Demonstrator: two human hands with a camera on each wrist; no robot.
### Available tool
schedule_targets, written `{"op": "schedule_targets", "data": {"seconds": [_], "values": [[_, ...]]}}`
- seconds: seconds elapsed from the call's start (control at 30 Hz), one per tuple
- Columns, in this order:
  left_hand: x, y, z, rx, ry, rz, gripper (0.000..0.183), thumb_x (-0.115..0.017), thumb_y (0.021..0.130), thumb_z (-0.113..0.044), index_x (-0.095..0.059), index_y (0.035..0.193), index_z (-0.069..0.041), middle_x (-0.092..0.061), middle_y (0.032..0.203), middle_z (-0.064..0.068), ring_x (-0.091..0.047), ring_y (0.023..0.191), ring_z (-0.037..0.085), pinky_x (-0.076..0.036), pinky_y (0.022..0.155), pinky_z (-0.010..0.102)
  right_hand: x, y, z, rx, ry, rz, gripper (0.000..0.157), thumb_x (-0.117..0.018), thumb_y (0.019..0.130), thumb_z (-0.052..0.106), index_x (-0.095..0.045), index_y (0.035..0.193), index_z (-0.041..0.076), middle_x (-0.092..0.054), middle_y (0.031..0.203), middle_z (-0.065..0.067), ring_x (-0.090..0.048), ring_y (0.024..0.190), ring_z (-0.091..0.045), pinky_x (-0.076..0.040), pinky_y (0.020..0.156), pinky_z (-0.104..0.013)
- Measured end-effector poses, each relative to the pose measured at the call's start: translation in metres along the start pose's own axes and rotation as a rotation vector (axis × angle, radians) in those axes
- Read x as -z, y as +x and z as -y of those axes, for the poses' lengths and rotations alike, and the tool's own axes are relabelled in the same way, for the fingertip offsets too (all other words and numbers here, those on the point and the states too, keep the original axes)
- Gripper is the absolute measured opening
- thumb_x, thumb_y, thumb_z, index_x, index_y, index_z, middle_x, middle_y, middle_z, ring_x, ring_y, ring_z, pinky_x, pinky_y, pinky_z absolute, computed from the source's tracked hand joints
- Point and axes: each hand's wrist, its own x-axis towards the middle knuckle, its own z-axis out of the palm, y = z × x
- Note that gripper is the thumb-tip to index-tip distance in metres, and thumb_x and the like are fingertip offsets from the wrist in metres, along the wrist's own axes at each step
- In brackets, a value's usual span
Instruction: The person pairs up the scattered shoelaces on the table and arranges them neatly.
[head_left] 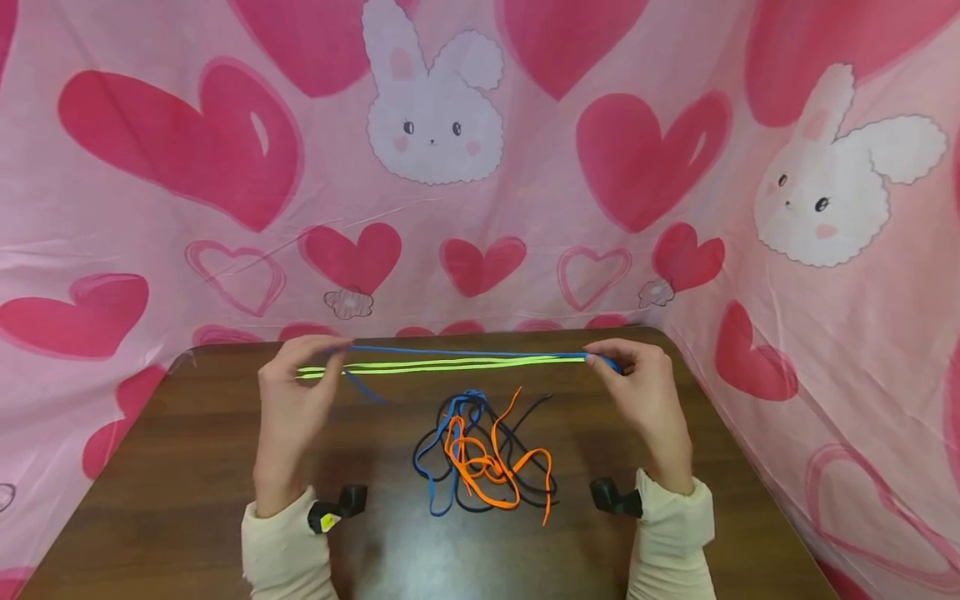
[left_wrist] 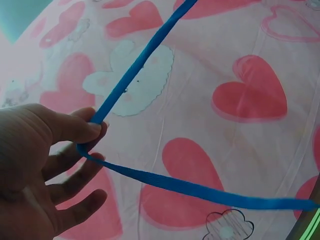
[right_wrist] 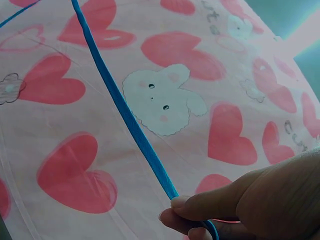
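A flat blue shoelace point(head_left: 465, 352) is drawn straight across the far part of the table between the two hands. My left hand point(head_left: 288, 404) pinches it between thumb and index finger, the other fingers loosely bent; a loose length hangs down past them. At the other side, my right hand point(head_left: 648, 387) pinches the lace with thumb and fingertips, and a short piece curls out behind the grip. In the right wrist view the blue lace point(right_wrist: 132, 122) runs up and left from those fingertips. Just below it in the head view, yellow-green laces point(head_left: 450, 366) lie side by side.
Mid-table lies a tangled heap: an orange lace point(head_left: 504, 500) on top, dark laces point(head_left: 542, 492) and another blue lace point(head_left: 433, 483) among it. The brown table point(head_left: 180, 483) meets a pink heart-and-rabbit cloth point(head_left: 540, 217) at the back and sides. Black cameras point(head_left: 354, 500) sit at both wrists.
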Motion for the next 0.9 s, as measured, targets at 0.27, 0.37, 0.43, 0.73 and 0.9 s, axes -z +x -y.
{"op": "schedule_targets", "data": {"seconds": [0.27, 0.37, 0.43, 0.73, 0.9], "values": [[0.001, 0.000, 0.001, -0.002, 0.038, -0.005, 0.025, -0.069, 0.085, 0.015, -0.079, 0.102, -0.001, -0.075, 0.097, 0.015, -0.058, 0.101, 0.002, -0.041, 0.092, 0.014, 0.003, 0.001, -0.006, -0.019, -0.025, 0.011, 0.013, -0.074, 0.091, 0.004, -0.079, 0.103, 0.001, -0.077, 0.092, -0.014, -0.060, 0.073, -0.011, -0.047, 0.065, -0.014], [0.001, 0.000, 0.000, -0.019, 0.062, -0.005, 0.024, -0.071, 0.085, 0.014, -0.078, 0.103, 0.000, -0.076, 0.098, 0.015, -0.060, 0.100, 0.007, -0.041, 0.092, 0.013, 0.006, 0.002, -0.008, -0.028, -0.036, 0.004, 0.013, -0.074, 0.092, 0.005, -0.079, 0.104, 0.002, -0.077, 0.094, -0.015, -0.061, 0.075, -0.010, -0.047, 0.066, -0.012], [0.002, -0.001, 0.002, -0.016, 0.088, -0.012, 0.024, -0.073, 0.085, 0.012, -0.079, 0.104, -0.001, -0.076, 0.098, 0.014, -0.061, 0.099, 0.011, -0.041, 0.092, 0.013, 0.007, 0.002, -0.011, -0.039, -0.046, -0.003, 0.013, -0.074, 0.092, 0.006, -0.079, 0.103, 0.002, -0.077, 0.095, -0.016, -0.062, 0.077, -0.010, -0.047, 0.067, -0.011], [0.013, -0.004, 0.018, 0.067, 0.195, -0.066, 0.015, -0.079, 0.084, 0.005, -0.077, 0.098, 0.002, -0.076, 0.094, 0.017, -0.060, 0.092, 0.014, -0.039, 0.083, 0.017, 0.004, 0.006, -0.027, -0.087, -0.089, 0.027, 0.013, -0.076, 0.091, 0.010, -0.080, 0.100, 0.001, -0.076, 0.091, -0.014, -0.063, 0.076, -0.016, -0.048, 0.066, -0.015], [0.020, -0.006, 0.029, 0.108, 0.253, -0.074, 0.013, -0.078, 0.084, 0.005, -0.076, 0.097, 0.003, -0.075, 0.092, 0.019, -0.057, 0.088, 0.015, -0.039, 0.079, 0.023, 0.000, 0.010, -0.036, -0.128, -0.134, 0.053, 0.014, -0.074, 0.093, 0.012, -0.080, 0.101, 0.002, -0.077, 0.094, -0.016, -0.064, 0.079, -0.022, -0.050, 0.068, -0.026]]}}
